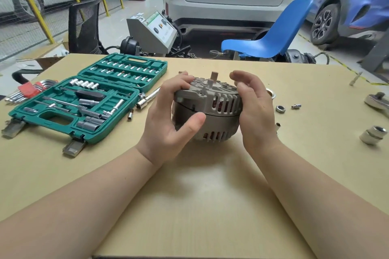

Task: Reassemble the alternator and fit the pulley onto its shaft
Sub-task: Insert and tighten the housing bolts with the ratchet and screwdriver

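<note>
The grey alternator [210, 109] stands on the tan table [200, 195] with its shaft end [214, 75] pointing up. Its slotted upper housing sits on the lower half, copper windings showing through the slots. My left hand [170, 120] grips the alternator's left side, fingers over the top rim and thumb across the front. Against its right side rests my right hand [255, 111], palm on the housing, fingers curved above the top edge. A silver ring-shaped part [271, 93], perhaps the pulley, peeks out behind my right hand. A nut [280, 108] lies just right of it.
An open green socket set case [88, 99] lies at the left, with loose sockets [145, 100] and hex keys [27, 90] near it. At the right lie a ratchet head [377, 101], a large socket [372, 134], small bits [296, 106] and a small socket [277, 125]. A blue chair [271, 35] stands behind the table.
</note>
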`<control>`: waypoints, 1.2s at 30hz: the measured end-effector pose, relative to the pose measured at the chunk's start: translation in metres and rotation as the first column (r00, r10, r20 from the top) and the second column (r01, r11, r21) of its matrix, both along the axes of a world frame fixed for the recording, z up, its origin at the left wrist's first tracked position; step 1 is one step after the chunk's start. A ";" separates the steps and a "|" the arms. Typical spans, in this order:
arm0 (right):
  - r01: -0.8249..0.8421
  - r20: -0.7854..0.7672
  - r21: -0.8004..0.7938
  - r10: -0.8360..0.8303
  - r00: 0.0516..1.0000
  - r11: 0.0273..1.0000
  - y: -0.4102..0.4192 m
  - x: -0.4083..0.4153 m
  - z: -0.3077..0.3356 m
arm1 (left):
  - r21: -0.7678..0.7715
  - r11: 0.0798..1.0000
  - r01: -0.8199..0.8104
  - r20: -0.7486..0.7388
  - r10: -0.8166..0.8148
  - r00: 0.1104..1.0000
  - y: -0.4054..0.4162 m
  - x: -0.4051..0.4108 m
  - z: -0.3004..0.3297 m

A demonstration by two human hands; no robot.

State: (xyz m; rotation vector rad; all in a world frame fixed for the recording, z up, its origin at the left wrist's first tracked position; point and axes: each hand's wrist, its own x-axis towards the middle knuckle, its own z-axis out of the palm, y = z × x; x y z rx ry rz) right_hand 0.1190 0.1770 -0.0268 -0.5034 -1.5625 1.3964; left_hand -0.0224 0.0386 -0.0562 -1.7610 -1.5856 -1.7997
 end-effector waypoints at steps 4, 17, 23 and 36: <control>0.089 -0.006 0.004 -0.089 0.996 0.996 -0.007 -0.001 -0.004 | 0.035 0.999 0.025 -0.054 -0.024 0.998 0.010 0.012 0.006; 0.118 0.012 0.551 -0.149 0.989 0.826 -0.004 0.015 0.026 | 0.080 0.993 0.084 -0.004 -0.084 0.996 0.013 0.007 0.003; -0.245 0.238 0.576 0.127 0.963 0.779 -0.002 0.019 0.044 | 0.088 0.993 0.075 0.035 -0.078 0.996 0.012 0.004 0.002; -0.283 0.323 0.468 0.137 0.937 0.837 0.000 0.020 0.050 | 0.068 0.998 0.002 0.019 -0.003 1.000 0.010 0.008 0.002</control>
